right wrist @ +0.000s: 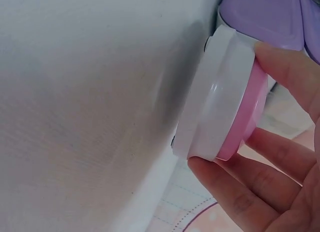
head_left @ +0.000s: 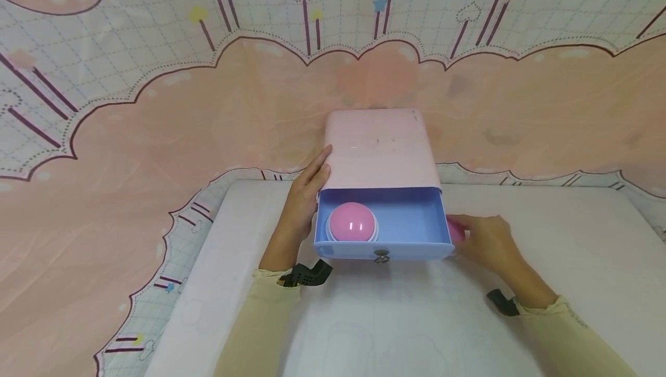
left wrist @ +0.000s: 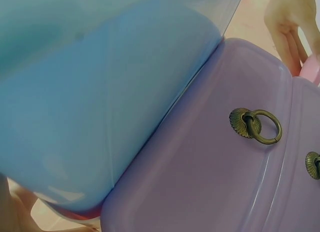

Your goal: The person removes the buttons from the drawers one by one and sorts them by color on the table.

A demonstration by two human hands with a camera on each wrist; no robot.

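Note:
A small chest of drawers (head_left: 382, 146) with a pink top stands on the table, its blue upper drawer (head_left: 411, 212) pulled out. Inside that drawer, at its left end, sits a round pink dome with a white rim (head_left: 352, 222). My left hand (head_left: 302, 200) rests along the chest's left side, fingers fairly straight. To the right of the drawer, my right hand (head_left: 486, 241) holds a second pink-domed round piece with a white base (right wrist: 212, 99), gripped between thumb and fingers. Small dark feet show on its underside. The piece is tipped on edge beside the chest.
Purple lower drawers (left wrist: 195, 157) with brass ring pulls (left wrist: 265, 127) show below the blue one. The chest stands on a white table (head_left: 359, 325). A peach and white patterned cloth (head_left: 208, 117) hangs behind and extends past the table's left side.

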